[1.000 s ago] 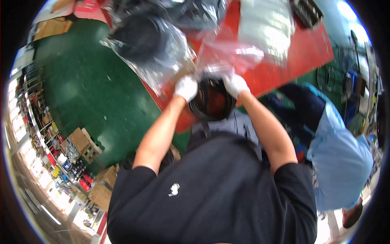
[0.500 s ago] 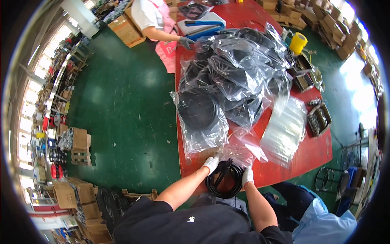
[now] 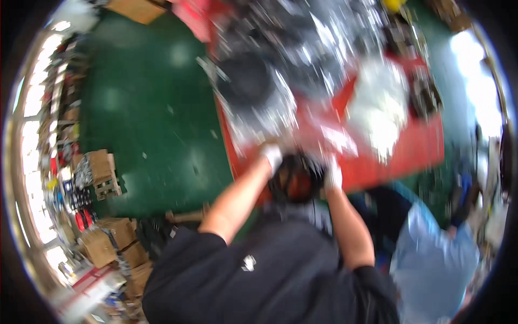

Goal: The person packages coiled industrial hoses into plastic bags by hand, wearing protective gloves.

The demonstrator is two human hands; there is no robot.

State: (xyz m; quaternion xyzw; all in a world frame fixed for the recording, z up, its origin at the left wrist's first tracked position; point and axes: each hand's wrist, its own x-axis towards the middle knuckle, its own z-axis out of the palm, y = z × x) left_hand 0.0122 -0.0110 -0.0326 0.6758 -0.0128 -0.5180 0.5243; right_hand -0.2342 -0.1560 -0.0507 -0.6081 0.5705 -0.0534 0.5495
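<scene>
Open floor (image 3: pixel 151 119) borders the surface (image 3: pixel 377 171) along its left edge, where a bag (image 3: pixel 256 120) encloses dark coil (image 3: pixel 245 81); hands (image 3: pixel 273 156), grip indeterminable, flank a near-edge black ring (image 3: pixel 280 186).

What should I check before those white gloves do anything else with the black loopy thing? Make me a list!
1. Left hand beside the black coil, at its upper left: ok.
2. Right hand at the coil's right side: ok.
3. White gloves on both hands: ok.
4. Firm grip on the coil: cannot tell, the picture is blurred.
5. Clear plastic just beyond the coil open: cannot tell, too blurred.
6. Pale plastic stack on the red table: ok.
</scene>
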